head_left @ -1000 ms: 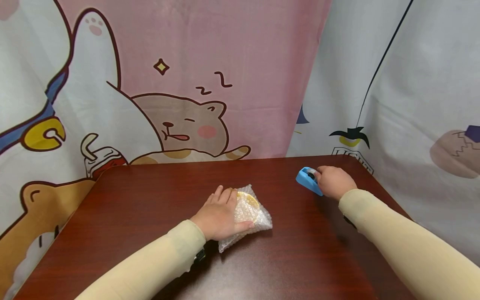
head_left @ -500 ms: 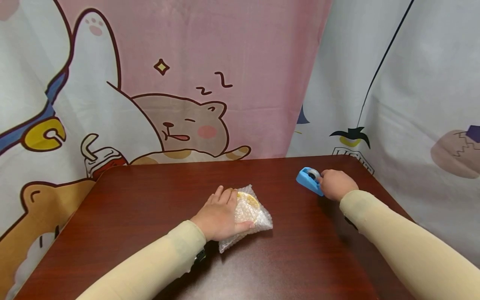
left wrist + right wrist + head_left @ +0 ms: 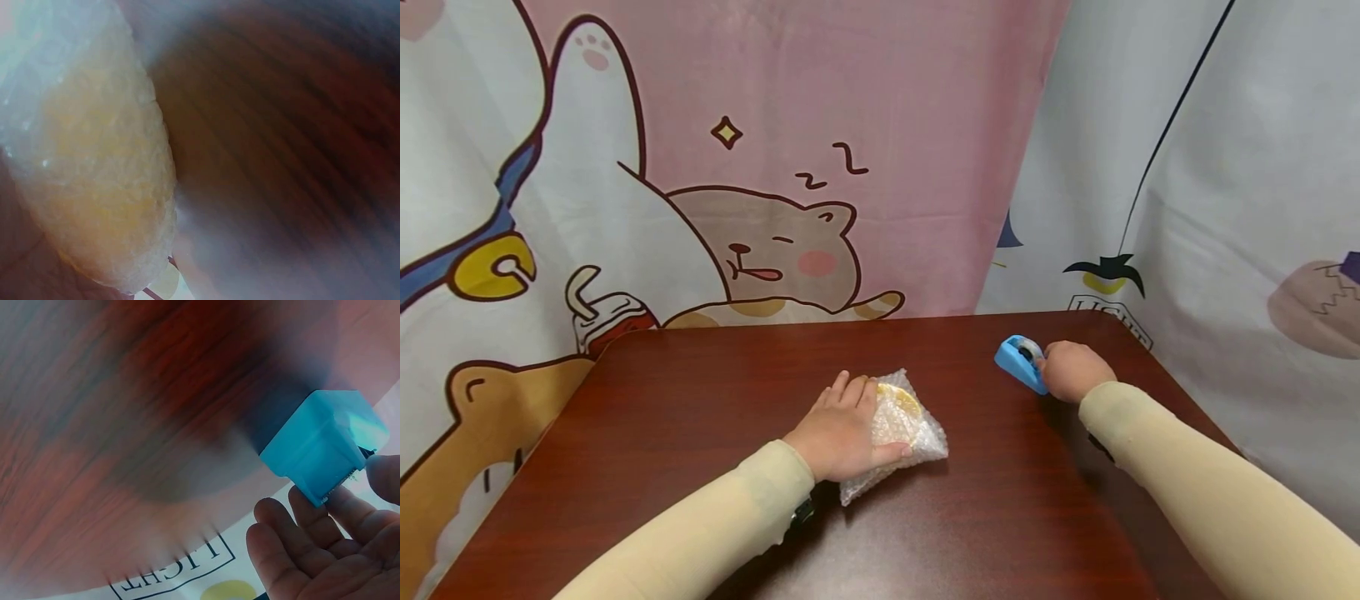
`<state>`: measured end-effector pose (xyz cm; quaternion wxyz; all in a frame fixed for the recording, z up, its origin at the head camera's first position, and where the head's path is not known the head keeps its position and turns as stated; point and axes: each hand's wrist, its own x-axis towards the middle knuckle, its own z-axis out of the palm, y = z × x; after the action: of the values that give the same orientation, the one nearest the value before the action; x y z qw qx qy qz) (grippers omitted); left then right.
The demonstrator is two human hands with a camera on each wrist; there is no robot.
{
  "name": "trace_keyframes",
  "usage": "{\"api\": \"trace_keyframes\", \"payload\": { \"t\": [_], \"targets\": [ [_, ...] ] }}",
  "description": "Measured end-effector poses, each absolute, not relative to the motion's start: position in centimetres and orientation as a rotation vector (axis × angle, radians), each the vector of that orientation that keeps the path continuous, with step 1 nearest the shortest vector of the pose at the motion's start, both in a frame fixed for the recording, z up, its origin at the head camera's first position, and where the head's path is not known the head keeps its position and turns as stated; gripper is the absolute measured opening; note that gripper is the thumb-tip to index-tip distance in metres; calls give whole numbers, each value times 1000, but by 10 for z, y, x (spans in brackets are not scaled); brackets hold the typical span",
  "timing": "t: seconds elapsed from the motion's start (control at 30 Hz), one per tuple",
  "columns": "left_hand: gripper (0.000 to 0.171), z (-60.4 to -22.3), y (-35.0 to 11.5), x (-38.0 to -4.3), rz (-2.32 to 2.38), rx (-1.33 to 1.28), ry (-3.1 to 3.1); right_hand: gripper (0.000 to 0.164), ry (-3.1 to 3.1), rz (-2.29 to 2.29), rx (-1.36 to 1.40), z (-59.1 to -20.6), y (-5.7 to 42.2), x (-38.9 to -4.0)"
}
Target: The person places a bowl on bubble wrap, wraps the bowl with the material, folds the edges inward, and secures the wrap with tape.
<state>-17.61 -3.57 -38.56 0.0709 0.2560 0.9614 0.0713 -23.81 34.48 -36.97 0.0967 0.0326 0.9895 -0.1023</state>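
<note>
A bubble-wrapped package (image 3: pixel 901 421) with something yellow inside lies on the brown table (image 3: pixel 722 375). My left hand (image 3: pixel 842 432) rests flat on its left part, fingers straight and thumb spread along the near side. In the left wrist view the bubble wrap (image 3: pixel 103 169) bulges up close to the camera. Far right on the table stands a light blue tape dispenser (image 3: pixel 1017 362). My right hand (image 3: pixel 1077 372) is at its right end. In the right wrist view, thumb and curled fingers sit on either side of the dispenser's serrated cutter (image 3: pixel 337 486). I cannot tell whether they pinch the tape.
Behind the table hangs a printed curtain (image 3: pixel 925 167) with cartoon animals, meeting the back edge. Another white curtain (image 3: pixel 1247 208) runs along the right side. Bare tabletop lies between the package and the dispenser.
My right hand has drawn back slightly to the right, uncovering more of the tape roll. The left hand and the package have stayed in place.
</note>
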Motion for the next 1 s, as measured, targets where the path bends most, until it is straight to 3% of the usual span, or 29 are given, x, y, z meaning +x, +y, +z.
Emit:
{"api": "trace_keyframes", "payload": {
  "t": [1.0],
  "targets": [
    [113, -386, -37, -176, 229, 777, 2886, 44, 2866, -461, 184, -372, 332, -237]
  ]
}}
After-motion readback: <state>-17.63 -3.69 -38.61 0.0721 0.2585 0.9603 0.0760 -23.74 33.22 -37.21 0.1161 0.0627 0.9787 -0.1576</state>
